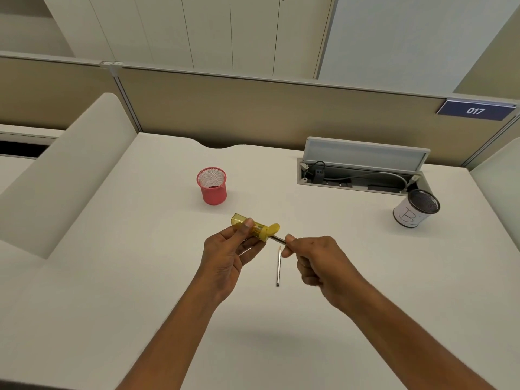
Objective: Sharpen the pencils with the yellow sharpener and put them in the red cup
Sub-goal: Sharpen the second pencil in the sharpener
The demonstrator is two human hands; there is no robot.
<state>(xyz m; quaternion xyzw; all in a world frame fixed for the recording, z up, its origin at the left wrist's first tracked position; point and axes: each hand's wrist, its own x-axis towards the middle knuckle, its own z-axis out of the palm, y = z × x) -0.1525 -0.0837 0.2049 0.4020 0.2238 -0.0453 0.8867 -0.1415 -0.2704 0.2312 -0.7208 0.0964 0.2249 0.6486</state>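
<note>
My left hand (pixel 228 254) grips the yellow sharpener (pixel 257 229) above the middle of the desk, thumb on top. A pencil (pixel 278 240) is stuck into the sharpener's right end, and my right hand (pixel 315 263) pinches its shaft; most of that pencil is hidden in my fist. A second pencil (pixel 278 267) lies on the desk just below the hands, tip pointing away from me. The red mesh cup (pixel 211 187) stands upright behind the sharpener, a little to the left, with no pencils visible in it.
A white-wrapped black mesh cup (pixel 416 209) marked "B" stands at the right. Behind it an open cable tray (pixel 357 175) with plugs and a raised lid is set into the desk (pixel 140 277). Partition walls close off the back and left.
</note>
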